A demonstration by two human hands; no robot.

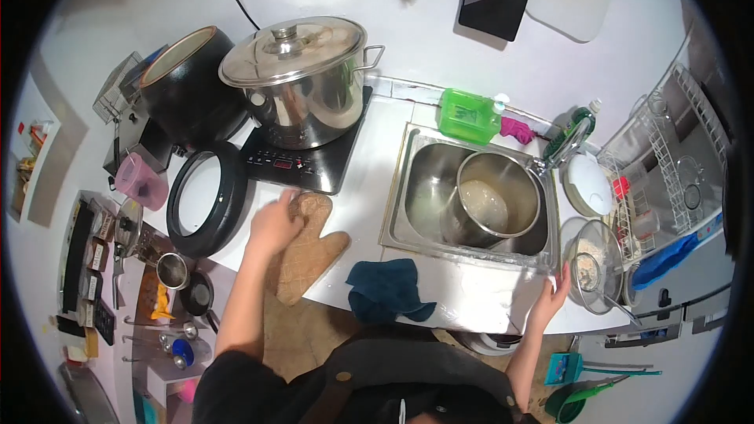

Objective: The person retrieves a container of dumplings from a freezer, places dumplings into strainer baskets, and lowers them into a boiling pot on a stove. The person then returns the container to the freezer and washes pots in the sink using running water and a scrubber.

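My left fingers (292,210) were bent at the upper edge of the flat brown quilted mitt (308,255); I couldn't tell whether they pinched it. My right fingers (564,273) were spread by the sink (425,198), at its 5 o'clock. The mitt's 6 o'clock end reached the tabletop's (365,200) front edge; bare surface lay toward 2, a blue cloth (385,286) at 4.

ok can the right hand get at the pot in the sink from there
Likely yes: the right hand looks empty, by the sink's near right corner, and the metal pot stands uncovered in the sink. Only the front rim seems to lie between them, and it looks low enough to reach over.
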